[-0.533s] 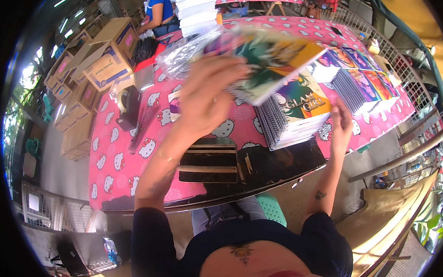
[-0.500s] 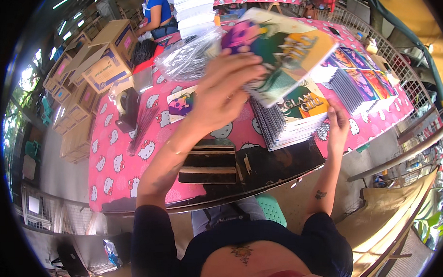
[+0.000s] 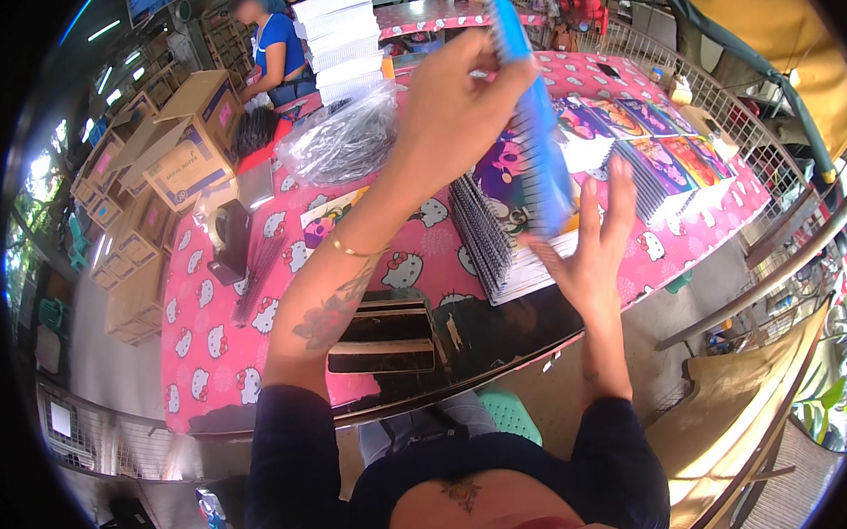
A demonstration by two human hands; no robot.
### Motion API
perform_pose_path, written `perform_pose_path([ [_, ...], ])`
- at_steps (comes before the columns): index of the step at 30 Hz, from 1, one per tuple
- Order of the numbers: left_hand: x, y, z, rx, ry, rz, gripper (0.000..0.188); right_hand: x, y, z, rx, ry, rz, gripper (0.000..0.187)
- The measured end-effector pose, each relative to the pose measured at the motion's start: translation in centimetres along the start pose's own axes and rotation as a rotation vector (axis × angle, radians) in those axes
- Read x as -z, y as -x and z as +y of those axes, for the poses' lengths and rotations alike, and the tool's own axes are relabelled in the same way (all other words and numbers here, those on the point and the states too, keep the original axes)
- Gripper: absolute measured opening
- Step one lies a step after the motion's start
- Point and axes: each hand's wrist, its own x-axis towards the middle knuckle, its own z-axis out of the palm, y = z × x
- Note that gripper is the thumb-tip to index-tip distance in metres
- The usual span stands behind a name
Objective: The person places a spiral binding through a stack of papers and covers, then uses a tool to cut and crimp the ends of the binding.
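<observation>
Notebook's line: The spiral notebook (image 3: 549, 162) stood on edge in the air, its long axis running from the far edge of the table (image 3: 215, 314) toward the near edge, its far end leaning a little left.
Notebook's facing: Its bound edge faced left and its blue side was turned to the right, seen at a steep slant.
Notebook's place: It was above the near stack of notebooks (image 3: 484, 248), right of the table's middle.
Notebook's look: The visible side was bright blue, paler toward the lower end, with dark coil loops like teeth down the binding.
Left hand: This hand (image 3: 460, 114) was clamped on the notebook's bound edge in its upper half, thumb over the blue side.
Right hand: This hand (image 3: 593, 245) had its fingers spread apart beside the notebook's lower end; whether the thumb touched it could not be told.
Near stack: It lay close to the table's near edge, coils to the left, a purple and pink cover on top.
Right edge: More notebooks (image 3: 676, 158) with purple and orange covers lay toward that edge.
Left of the stack: A clear plastic bag (image 3: 340, 146) of dark pieces lay beyond a flat printed piece (image 3: 324, 221), partly covered by the left forearm.
Hard to see: Motion blurred the notebook; its other side was turned away, and it hid part of the stack's top cover.
</observation>
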Motion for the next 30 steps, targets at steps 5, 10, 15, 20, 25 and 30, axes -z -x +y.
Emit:
perform_pose_path([
  [5,-3.7,-3.7,-5.2,-0.417,-0.236,0.086,0.049,-1.1,-2.1,0.0,-0.581,-0.754,0.287,0.047],
  [10,-3.6,-2.2,-12.0,-0.006,-0.461,-0.306,0.067,-2.1,1.1,2.7,-0.568,-0.792,0.475,0.056],
  [15,-4.4,2.5,-17.0,0.118,-0.808,-0.412,0.079,-2.8,1.7,-1.7,-0.17,0.03,-0.378,0.067],
  [20,2.3,2.7,-19.0,0.057,-0.562,-0.101,0.043,-3.9,3.2,-1.3,-0.127,0.082,-0.387,0.041],
  [25,18.2,16.6,-24.1,0.24,-0.866,-0.616,0.039,-2.9,2.6,-3.2,-0.085,-0.019,-0.324,0.051],
  [30,20.0,24.4,-26.3,0.063,-1.191,-0.499,0.037,-5.6,4.7,-9.6,0.019,-0.74,-0.499,0.054],
])
